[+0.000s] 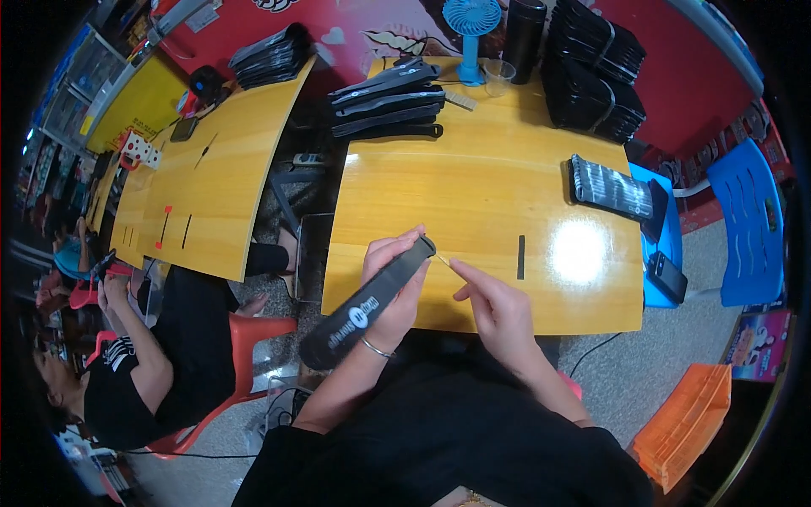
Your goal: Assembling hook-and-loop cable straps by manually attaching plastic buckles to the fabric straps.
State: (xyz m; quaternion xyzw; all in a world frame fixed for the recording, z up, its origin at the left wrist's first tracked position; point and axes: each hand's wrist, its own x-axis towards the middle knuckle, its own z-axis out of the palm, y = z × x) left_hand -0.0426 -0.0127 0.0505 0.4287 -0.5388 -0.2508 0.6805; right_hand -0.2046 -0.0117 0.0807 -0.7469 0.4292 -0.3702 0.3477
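My left hand (399, 317) is wrapped round a long dark grey fabric strap (378, 290) with white printing and a rounded lower end. The strap slants up to the right above the table's front edge, its narrow end rising past my fingers. Close to that end, my right hand (500, 306) pinches a thin yellowish piece (443, 261) between thumb and forefinger. The piece reaches toward the strap's tip; it is too small to name, and I cannot tell whether it touches.
On the wooden table (473, 194) lie stacked dark straps (389, 100), a blue fan (471, 29), a clear cup (498, 76), bundled black packs (596, 72) and a plastic-wrapped bundle (610, 186). A blue chair (750, 224) holds a phone (667, 276). A person (135, 372) sits at left.
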